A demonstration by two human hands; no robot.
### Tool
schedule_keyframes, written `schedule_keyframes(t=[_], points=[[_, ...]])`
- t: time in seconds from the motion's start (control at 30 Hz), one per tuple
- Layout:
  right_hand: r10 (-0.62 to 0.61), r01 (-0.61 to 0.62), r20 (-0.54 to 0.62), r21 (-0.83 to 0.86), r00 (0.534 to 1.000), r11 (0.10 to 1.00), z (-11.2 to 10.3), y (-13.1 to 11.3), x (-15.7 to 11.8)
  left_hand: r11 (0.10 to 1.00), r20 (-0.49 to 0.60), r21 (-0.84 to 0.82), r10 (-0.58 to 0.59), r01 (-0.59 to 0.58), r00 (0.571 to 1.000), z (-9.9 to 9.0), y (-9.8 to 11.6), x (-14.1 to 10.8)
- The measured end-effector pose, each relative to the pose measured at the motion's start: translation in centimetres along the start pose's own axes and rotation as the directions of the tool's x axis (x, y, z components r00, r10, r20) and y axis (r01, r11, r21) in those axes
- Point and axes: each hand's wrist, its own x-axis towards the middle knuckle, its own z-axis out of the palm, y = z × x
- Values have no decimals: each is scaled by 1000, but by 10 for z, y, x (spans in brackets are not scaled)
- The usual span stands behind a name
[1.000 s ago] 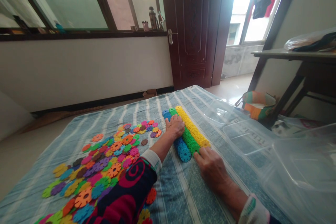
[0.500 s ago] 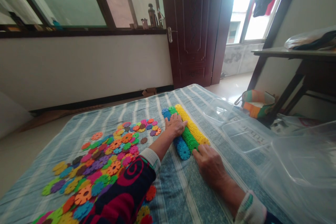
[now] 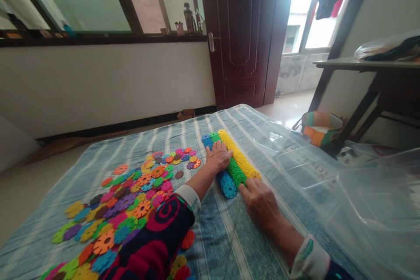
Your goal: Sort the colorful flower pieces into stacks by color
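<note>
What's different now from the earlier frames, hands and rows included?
The left hand has spread slightly, a finger now reaching toward the yellow row. No clear grasp or release shows. The right hand stays at the near end of the green row; the three rows and loose discs look unchanged.

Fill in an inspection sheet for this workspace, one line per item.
Surface: striped blue-and-white cloth, lightly wrinkled.
Things in hand: blue row, green row and yellow row of notched discs, side by side; loose discs in many colours, many overlapping, to their left.
Clutter: clear plastic containers at the right.
Hands: left hand spread over the blue and green rows; right hand at the green row's near end, grip unclear.
Cables: nothing seen.
Surroundings: dark red door, vacuum flask on the ledge, colourful bag beyond the containers.
</note>
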Motion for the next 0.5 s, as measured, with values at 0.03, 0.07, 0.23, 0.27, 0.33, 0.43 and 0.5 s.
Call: schedule_keyframes(t=[0.03,0.07,0.23,0.27,0.33,0.43,0.5], points=[[0,0,-1,-2,1000,1000,0,0,0,1000,2,-5,0,0,1000,0,0,0],[-1,1,-3,-4,1000,1000,-1,0,0,1000,4,-10,-2,2,1000,1,0,0],[6,-6,-5,-16,1000,1000,0,-1,0,999,-24,-32,4,-4,1000,4,-2,2],[9,-9,-3,-17,1000,1000,1,-1,0,999,-23,-35,3,-4,1000,4,-1,2],[14,-14,-1,-20,1000,1000,1,-1,0,999,-18,-40,-3,2,1000,3,-1,2],[17,-17,4,-26,1000,1000,2,-1,1,999,-12,-47,-13,12,1000,2,0,2],[18,-18,6,-28,1000,999,1,-1,1,998,-6,-51,-20,20,1000,2,0,2]])
